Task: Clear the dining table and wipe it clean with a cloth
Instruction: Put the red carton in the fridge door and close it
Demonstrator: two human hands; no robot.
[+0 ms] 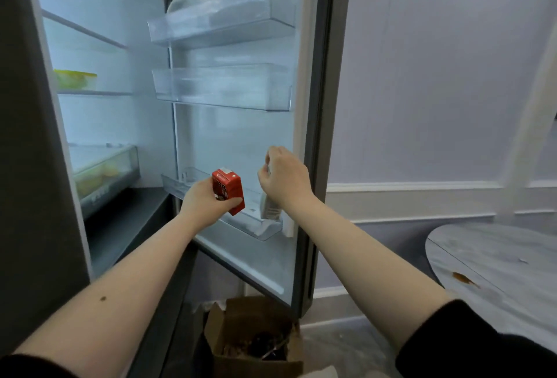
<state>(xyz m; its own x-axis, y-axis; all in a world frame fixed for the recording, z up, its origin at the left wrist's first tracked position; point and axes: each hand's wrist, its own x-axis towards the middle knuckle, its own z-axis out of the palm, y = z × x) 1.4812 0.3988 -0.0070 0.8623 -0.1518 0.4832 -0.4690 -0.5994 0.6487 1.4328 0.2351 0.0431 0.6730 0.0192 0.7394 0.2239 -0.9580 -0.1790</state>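
I stand at an open fridge. My left hand grips a small red drink carton just above the lowest door bin. My right hand is curled round the top of a white bottle that stands in the same bin at its right end. The dining table, pale marble-patterned, shows at the lower right with a brown stain on it.
The fridge door stands open with two bare upper bins. Inside, a yellow-lidded container sits on a shelf above a crisper drawer. An open cardboard box sits on the floor below the door.
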